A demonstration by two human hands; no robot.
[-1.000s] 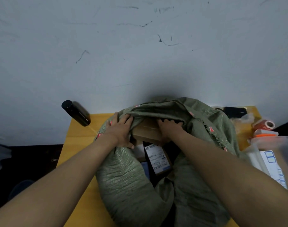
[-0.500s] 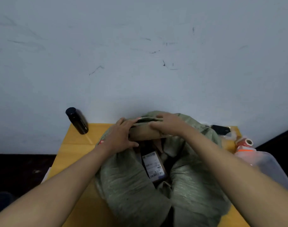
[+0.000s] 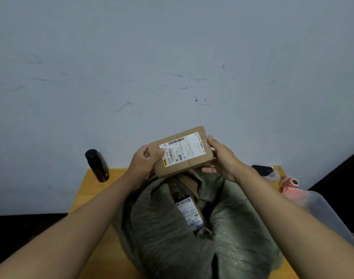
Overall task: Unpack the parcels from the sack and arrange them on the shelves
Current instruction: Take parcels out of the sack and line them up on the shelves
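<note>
A brown cardboard parcel [image 3: 182,152] with a white shipping label is held in the air above the open mouth of a green woven sack [image 3: 162,224]. My left hand [image 3: 145,164] grips its left end, thumb on the label. My right hand [image 3: 222,158] holds its right end, fingers curled under and behind it. Inside the sack lies a dark parcel [image 3: 189,213] with a white label, and the edge of another brown box shows above it. The sack sits on a yellow table [image 3: 85,196]. No shelves are in view.
A black cylindrical bottle [image 3: 97,165] stands at the table's back left corner. At the right are a black device [image 3: 262,170], a red and white tape roll [image 3: 291,183] and a clear plastic bin [image 3: 321,212]. A scuffed grey wall rises behind the table.
Both hands have pulled the brown parcel out of the sack and raised it, turning its label side up. The view has tilted upward.
</note>
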